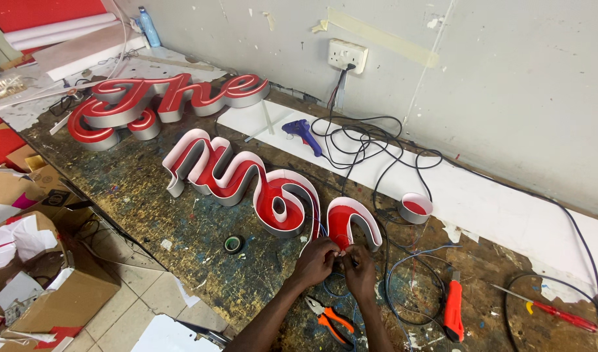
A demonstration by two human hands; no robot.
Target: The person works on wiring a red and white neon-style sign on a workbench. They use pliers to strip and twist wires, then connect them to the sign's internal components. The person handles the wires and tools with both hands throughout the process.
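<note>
Thin blue and white wires (339,255) are being pinched between the fingertips of both hands, directly at the near end of the red-faced, white-walled script channel letter (273,189). The left hand (315,261) and right hand (359,267) are meeting, fingers curled around the wire ends and touching each other. Just below the fingers, orange-handled pliers (331,319) are lying on the paint-stained wooden workbench (181,228). To the right of them an orange utility knife (453,311) is resting; to the left, a small roll of dark tape (233,244). Beyond the fingers, black cables (377,140) are trailing towards a blue glue gun (303,133)
</note>
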